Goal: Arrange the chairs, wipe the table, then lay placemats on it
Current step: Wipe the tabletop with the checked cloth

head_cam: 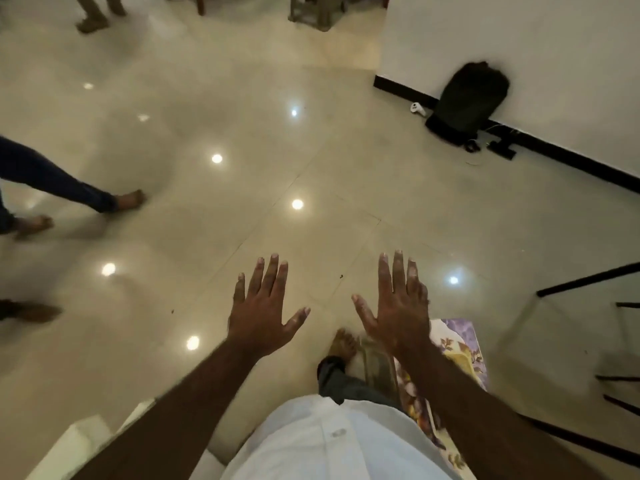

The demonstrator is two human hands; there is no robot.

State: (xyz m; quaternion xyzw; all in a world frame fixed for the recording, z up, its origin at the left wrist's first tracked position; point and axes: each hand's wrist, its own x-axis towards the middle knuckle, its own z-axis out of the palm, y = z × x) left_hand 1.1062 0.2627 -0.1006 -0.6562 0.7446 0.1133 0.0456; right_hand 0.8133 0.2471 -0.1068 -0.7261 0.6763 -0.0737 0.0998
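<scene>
The left hand point(263, 317) and right hand point(398, 306) are spread over the floor point(242, 140), holding nothing, so I judge no step is begun; next the person must turn to the glass table point(585, 279) at the right.

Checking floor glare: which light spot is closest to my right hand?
The bluish spot just right of the right hand, beside its little finger; the others lie farther off, ahead or beyond the left hand.
</scene>
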